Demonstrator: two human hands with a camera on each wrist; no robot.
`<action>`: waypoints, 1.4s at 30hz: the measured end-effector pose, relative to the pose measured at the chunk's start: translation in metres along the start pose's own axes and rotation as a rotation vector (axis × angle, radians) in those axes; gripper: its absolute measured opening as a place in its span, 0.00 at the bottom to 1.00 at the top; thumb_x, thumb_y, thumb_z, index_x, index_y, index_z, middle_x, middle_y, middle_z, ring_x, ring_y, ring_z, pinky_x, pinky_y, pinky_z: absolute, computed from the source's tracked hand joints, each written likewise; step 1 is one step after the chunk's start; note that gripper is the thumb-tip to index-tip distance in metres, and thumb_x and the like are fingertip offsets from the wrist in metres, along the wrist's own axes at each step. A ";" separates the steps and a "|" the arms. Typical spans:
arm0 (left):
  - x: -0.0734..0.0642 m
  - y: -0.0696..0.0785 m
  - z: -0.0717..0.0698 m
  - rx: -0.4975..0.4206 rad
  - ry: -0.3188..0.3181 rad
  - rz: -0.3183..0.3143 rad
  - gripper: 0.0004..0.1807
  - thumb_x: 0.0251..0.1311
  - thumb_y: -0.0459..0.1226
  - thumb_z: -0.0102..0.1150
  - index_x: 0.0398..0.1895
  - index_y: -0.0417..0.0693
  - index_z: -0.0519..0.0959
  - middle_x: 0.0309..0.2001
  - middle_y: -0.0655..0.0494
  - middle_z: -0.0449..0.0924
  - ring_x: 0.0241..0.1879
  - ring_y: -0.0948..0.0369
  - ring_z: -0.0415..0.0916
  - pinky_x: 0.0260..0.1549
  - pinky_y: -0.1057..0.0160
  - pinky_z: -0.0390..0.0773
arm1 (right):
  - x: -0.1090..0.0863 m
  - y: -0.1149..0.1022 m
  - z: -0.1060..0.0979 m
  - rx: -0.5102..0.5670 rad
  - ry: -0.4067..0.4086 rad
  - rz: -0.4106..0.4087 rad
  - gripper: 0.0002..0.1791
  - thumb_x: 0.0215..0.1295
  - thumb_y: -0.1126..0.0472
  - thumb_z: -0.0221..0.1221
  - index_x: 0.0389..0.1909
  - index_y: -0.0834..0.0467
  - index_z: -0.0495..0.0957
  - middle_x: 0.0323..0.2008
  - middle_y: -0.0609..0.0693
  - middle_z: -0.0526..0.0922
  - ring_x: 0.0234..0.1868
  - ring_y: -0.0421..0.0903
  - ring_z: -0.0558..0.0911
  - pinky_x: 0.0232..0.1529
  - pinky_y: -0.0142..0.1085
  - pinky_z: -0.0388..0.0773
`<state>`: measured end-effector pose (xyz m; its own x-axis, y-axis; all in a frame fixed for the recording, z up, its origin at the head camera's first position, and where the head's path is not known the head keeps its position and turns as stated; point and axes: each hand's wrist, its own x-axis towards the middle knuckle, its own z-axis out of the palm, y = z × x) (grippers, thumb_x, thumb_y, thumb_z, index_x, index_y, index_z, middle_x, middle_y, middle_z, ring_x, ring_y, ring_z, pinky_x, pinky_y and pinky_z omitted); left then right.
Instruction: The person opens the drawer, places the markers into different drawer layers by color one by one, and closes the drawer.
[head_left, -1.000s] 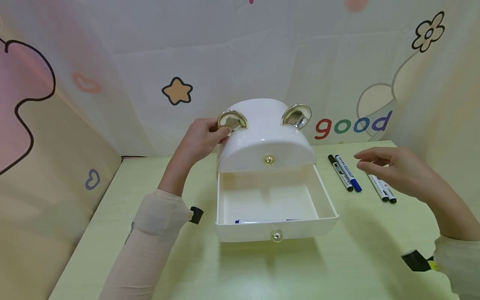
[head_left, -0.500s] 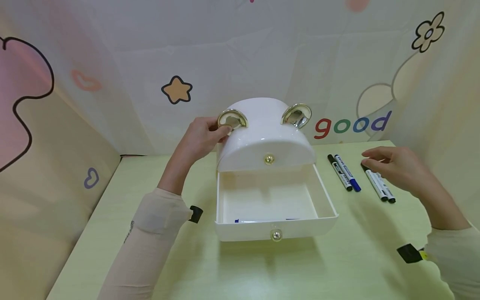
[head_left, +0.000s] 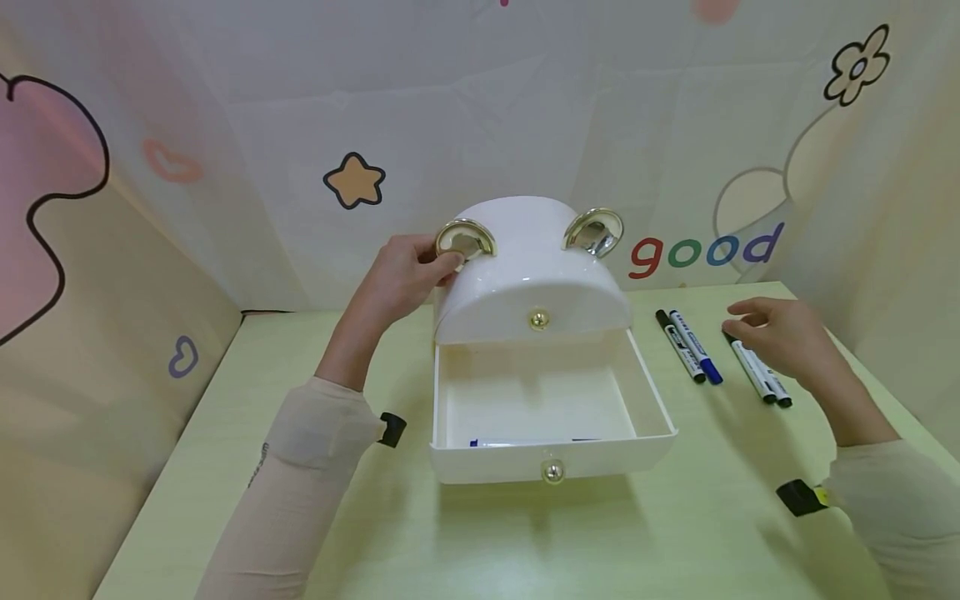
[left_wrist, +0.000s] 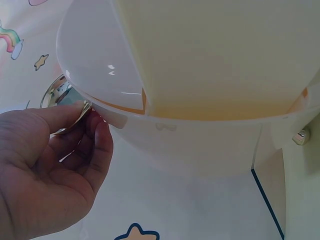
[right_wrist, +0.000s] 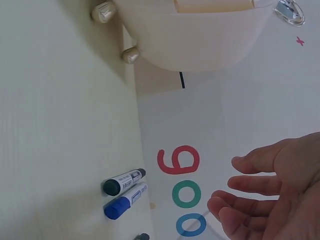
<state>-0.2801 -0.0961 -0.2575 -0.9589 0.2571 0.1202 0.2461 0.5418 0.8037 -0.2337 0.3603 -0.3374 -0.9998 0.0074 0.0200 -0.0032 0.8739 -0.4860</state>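
Note:
A white storage box (head_left: 525, 250) with gold ears stands mid-table, its lower drawer (head_left: 487, 464) pulled out. My left hand (head_left: 405, 279) pinches the left gold ear (head_left: 467, 239) between thumb and fingers; the left wrist view shows this ear (left_wrist: 61, 95) too. Inside the drawer lies a pen with blue ends (head_left: 517, 442), partly hidden by the drawer front. My right hand (head_left: 783, 333) hovers over two white markers with black ends (head_left: 750, 367), (head_left: 777, 387), hiding parts of them. Its fingers are loosely bent and hold nothing in the right wrist view.
Between box and right hand lie a black marker (head_left: 681, 347) and a blue-capped marker (head_left: 697, 347), side by side. A printed curtain (head_left: 420, 108) hangs behind the table (head_left: 360, 517). The box's upper drawer, with a gold knob (head_left: 538, 319), is closed.
Over the right-hand markers, my right hand has shifted slightly, first right and then back left, with the forearm swinging left. The left hand, box and markers have stayed put.

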 end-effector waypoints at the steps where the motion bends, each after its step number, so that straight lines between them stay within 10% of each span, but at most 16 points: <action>1: 0.000 0.000 0.000 0.000 -0.001 -0.001 0.16 0.76 0.40 0.56 0.56 0.37 0.82 0.48 0.44 0.83 0.48 0.51 0.80 0.47 0.58 0.77 | 0.002 0.001 0.002 0.006 -0.003 0.005 0.27 0.79 0.54 0.53 0.65 0.72 0.71 0.54 0.75 0.78 0.51 0.70 0.76 0.38 0.49 0.80; 26: 0.000 -0.001 0.001 -0.003 0.002 -0.005 0.16 0.76 0.40 0.56 0.57 0.38 0.81 0.49 0.44 0.83 0.49 0.51 0.80 0.50 0.56 0.78 | 0.037 0.020 0.036 -0.029 -0.029 0.072 0.24 0.76 0.60 0.53 0.62 0.75 0.72 0.56 0.79 0.74 0.55 0.74 0.76 0.52 0.65 0.75; 42: 0.001 -0.003 0.001 0.006 0.005 -0.002 0.16 0.76 0.40 0.57 0.55 0.37 0.82 0.46 0.44 0.83 0.47 0.52 0.80 0.47 0.58 0.77 | 0.056 0.024 0.054 -0.088 -0.046 0.182 0.24 0.73 0.60 0.55 0.61 0.75 0.72 0.58 0.78 0.73 0.44 0.65 0.77 0.39 0.54 0.78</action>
<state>-0.2814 -0.0965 -0.2601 -0.9600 0.2520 0.1222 0.2455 0.5471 0.8002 -0.2905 0.3556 -0.3950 -0.9836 0.1490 -0.1018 0.1776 0.8993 -0.3997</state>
